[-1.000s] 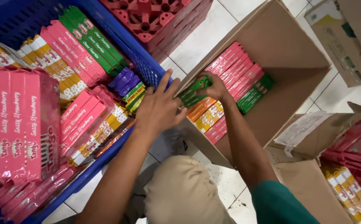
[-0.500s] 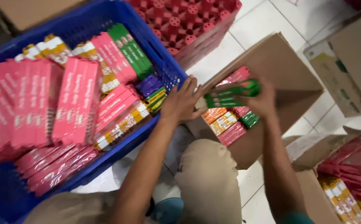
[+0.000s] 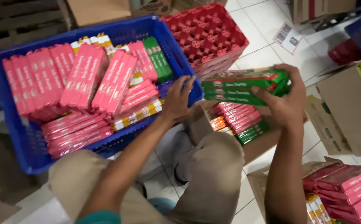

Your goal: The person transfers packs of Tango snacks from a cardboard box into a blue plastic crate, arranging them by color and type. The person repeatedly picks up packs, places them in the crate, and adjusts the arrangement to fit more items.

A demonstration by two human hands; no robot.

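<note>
Gripping a stack of green boxes in the right hand, just right of the blue crate; left hand spreading wide, steadying the crate's rim. Best keeping the stack level while carrying.

Right hand has lifted green packs from carton.

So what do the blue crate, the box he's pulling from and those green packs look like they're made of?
Blue lattice-walled crate: looks like moulded rigid plastic, with a slight sheen and a thick rim. Open brown box: matte corrugated cardboard, judging by its folded flaps. Stack of flat green packs in the right hand: probably glossy printed card or film; highlights show, but which is unclear.
</note>
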